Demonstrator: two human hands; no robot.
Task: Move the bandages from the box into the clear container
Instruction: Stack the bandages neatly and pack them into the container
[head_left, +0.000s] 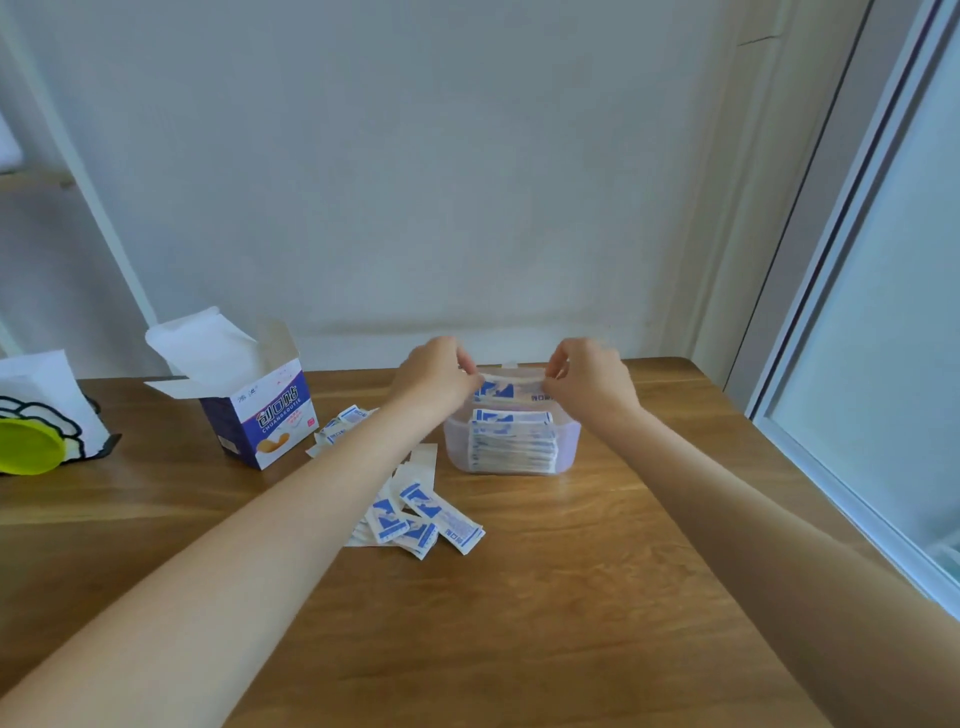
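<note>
A clear container (568, 441) stands on the wooden table near the far edge, packed with upright blue-and-white bandages (511, 441). My left hand (436, 376) and my right hand (589, 379) pinch the two ends of a stack of bandages (511, 387) just above the container's back half. The purple and white bandage box (270, 415) stands open to the left, its flaps up. Loose bandages (415, 519) lie on the table in front of the container, and several more (340, 423) lie beside the box, partly hidden by my left forearm.
A black holder with white paper and a yellow-green disc (31, 447) sits at the table's left edge. A white wall runs behind the table (571, 597), and a window frame (831, 467) borders its right side.
</note>
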